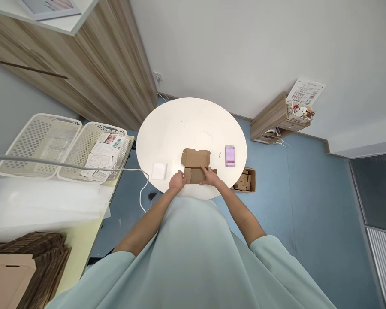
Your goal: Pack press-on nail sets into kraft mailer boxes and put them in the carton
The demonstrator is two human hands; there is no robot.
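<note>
Left fingers (180, 175) grip a cardboard box (195, 159); right fingers (206, 171) spread on it; purple pack (230, 156) too blurred to read.

Packing room, stacked flat cartons (35, 270), baskets (28, 141)

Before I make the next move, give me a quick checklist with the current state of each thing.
1. Left hand on the box: ok, at its left edge.
2. Right hand on the box: ok, toward its right side.
3. Box lid open: ok, it extends away from the person.
4. Purple pack apart from the box: ok, right of it on the table.
5. White pad apart from the left hand: ok, just left of it.
6. Box corners fully tucked: cannot tell, too small and partly covered.
</note>
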